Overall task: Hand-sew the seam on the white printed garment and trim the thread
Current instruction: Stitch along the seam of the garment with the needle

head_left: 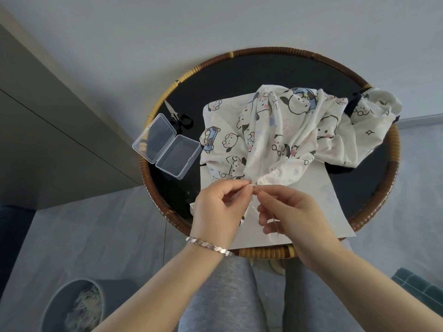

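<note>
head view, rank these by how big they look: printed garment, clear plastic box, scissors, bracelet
1. printed garment, by far the largest
2. clear plastic box, lying open
3. scissors and bracelet: these look alike. The bracelet is nearer the camera and the box hides part of the scissors, so no ranking.

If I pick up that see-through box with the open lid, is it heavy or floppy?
Probably very light: the clear plastic box looks thin-walled, with nothing visible inside. Its lid lies wide open, so it would likely swing on the hinge. Pushed, it would probably slide easily on the smooth black tabletop.
</note>
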`<action>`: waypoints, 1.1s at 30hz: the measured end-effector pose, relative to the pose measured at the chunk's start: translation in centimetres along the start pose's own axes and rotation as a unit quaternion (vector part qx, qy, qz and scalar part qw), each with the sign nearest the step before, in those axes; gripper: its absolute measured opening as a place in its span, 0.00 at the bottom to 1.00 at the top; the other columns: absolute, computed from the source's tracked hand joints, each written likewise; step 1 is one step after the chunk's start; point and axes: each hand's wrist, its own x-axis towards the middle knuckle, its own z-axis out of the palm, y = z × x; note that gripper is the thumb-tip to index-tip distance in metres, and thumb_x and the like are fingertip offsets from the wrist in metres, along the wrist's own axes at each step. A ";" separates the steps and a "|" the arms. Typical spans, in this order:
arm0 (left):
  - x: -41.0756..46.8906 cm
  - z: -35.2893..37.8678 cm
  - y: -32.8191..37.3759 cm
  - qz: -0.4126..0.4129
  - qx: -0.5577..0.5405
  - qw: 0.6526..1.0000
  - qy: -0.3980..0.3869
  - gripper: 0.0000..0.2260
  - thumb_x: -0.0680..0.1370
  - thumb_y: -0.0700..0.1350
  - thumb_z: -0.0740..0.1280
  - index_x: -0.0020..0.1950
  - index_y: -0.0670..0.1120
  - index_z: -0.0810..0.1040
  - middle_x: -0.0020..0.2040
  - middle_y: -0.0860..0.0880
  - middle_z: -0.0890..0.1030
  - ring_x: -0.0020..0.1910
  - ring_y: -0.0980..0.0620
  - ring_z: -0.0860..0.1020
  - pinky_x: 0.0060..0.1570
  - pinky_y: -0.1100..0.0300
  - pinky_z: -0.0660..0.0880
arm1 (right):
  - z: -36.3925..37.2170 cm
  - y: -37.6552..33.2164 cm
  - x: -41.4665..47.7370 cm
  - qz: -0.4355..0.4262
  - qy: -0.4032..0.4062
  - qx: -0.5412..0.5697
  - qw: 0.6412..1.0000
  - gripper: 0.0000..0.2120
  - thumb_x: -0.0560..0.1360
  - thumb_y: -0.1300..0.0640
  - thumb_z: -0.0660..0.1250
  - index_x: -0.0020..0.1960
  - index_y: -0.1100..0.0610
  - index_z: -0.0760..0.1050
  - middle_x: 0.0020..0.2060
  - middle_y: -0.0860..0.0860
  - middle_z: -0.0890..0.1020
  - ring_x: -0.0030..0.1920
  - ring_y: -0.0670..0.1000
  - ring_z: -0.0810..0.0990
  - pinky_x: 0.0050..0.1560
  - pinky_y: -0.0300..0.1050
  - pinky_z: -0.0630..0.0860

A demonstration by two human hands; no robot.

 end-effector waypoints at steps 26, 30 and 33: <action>2.1 0.3 -1.5 0.264 0.143 0.953 -0.049 0.02 0.72 0.43 0.68 0.40 0.48 0.76 0.35 0.50 0.79 0.34 0.49 0.76 0.34 0.49 0.74 | -0.8 -3.6 3.7 -0.093 0.012 -0.130 0.987 0.10 0.75 0.64 0.64 0.37 0.55 0.77 0.29 0.46 0.78 0.26 0.37 0.74 0.30 0.27 0.69; 1.2 0.4 -0.9 0.179 0.106 0.975 -0.071 0.05 0.72 0.46 0.64 0.38 0.49 0.78 0.40 0.57 0.81 0.40 0.60 0.77 0.43 0.58 0.75 | -1.1 -4.9 5.6 -0.047 0.020 0.081 0.995 0.09 0.77 0.61 0.61 0.39 0.54 0.74 0.30 0.47 0.76 0.35 0.43 0.76 0.42 0.37 0.72; 1.3 0.1 -0.4 0.048 0.003 0.994 -0.103 0.10 0.75 0.40 0.65 0.37 0.53 0.73 0.36 0.63 0.78 0.38 0.67 0.75 0.38 0.75 0.69 | -0.7 -5.7 6.2 0.019 -0.063 0.269 0.961 0.09 0.79 0.60 0.57 0.41 0.55 0.69 0.27 0.50 0.72 0.30 0.47 0.78 0.35 0.41 0.80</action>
